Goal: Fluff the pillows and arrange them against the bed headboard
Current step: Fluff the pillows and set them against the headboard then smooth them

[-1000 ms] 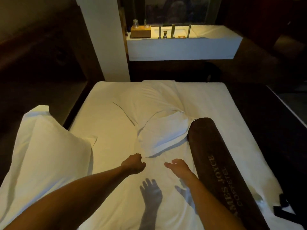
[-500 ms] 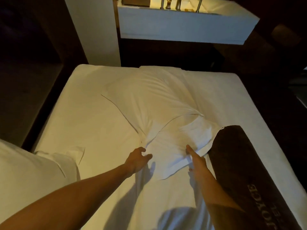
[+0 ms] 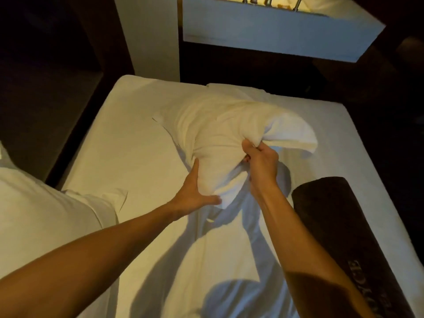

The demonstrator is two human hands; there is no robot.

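A crumpled white pillow (image 3: 220, 134) is lifted off the white bed (image 3: 128, 143) near its middle. My left hand (image 3: 193, 191) cups the pillow's near left corner from below, thumb up along its side. My right hand (image 3: 260, 161) grips a bunched fold of the pillowcase at the pillow's right side. A second white pillow (image 3: 46, 216) lies at the left edge of the bed. The headboard is not in view.
A dark brown bolster (image 3: 348, 237) with printed lettering lies along the bed's right side, close to my right forearm. Beyond the bed's far end stand a white pillar (image 3: 149, 37) and a lit white counter (image 3: 275, 35). Dark floor surrounds the bed.
Both hands reached forward from above the sheet and took hold of the pillow. The pillow has been bunched and raised off the bed. The view moved closer and tilted down.
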